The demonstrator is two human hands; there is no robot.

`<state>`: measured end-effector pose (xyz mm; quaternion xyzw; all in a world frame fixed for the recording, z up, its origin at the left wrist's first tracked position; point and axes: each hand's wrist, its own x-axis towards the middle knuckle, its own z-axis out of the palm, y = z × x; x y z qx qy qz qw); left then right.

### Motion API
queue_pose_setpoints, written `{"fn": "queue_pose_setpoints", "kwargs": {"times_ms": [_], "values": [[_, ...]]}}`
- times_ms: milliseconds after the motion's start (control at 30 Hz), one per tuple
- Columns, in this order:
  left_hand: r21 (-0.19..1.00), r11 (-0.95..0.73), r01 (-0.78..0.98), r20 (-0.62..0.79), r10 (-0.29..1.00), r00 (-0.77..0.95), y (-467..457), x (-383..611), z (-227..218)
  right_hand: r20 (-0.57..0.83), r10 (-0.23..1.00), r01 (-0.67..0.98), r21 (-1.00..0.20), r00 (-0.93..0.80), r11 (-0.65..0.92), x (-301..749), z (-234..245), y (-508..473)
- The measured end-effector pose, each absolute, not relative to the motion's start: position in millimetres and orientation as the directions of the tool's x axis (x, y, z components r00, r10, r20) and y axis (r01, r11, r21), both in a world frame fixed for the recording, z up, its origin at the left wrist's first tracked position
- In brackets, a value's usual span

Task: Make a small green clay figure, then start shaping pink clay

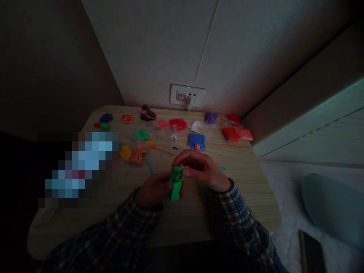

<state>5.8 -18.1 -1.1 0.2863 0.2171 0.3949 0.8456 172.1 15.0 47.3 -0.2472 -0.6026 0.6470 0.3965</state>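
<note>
My left hand (153,190) is closed around the body of a small green clay figure (175,189), which stands roughly upright above the table. Dark eyes and a red spot show on the figure's rounded head. My right hand (203,170) arches over from the right, its thumb against the side of the head and its curled fingers at the top. A tiny light orange bit (182,166) shows by the right fingertips; whether it is part of the figure I cannot tell. Beyond my hands lies a bag of blue clay (196,140) with an orange lump at its edge.
On the wooden table (244,204) are a teal tool (149,166), bagged green clay (141,134), orange clay (138,155), red bags (235,133), purple clay (211,118), a brown clay boot (148,113) and a round slice (126,118). A phone (312,252) lies at right.
</note>
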Motion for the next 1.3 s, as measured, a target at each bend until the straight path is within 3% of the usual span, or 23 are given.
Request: {"fn": "queue_pose_setpoints", "kwargs": {"times_ms": [900, 1300], "values": [[0.657, 0.515, -0.551, -0.167, 0.812, 0.560, -18.3, 6.7, -0.8, 0.093, 0.833, -0.187, -0.982, -0.545, -0.013, 166.8, 44.0, 12.9], [0.669, 0.451, -0.591, -0.127, 0.853, 0.506, -19.2, 7.2, -2.6, 0.123, 0.851, -0.152, -0.987, -0.510, 0.051, 165.3, 42.4, 12.8]]}}
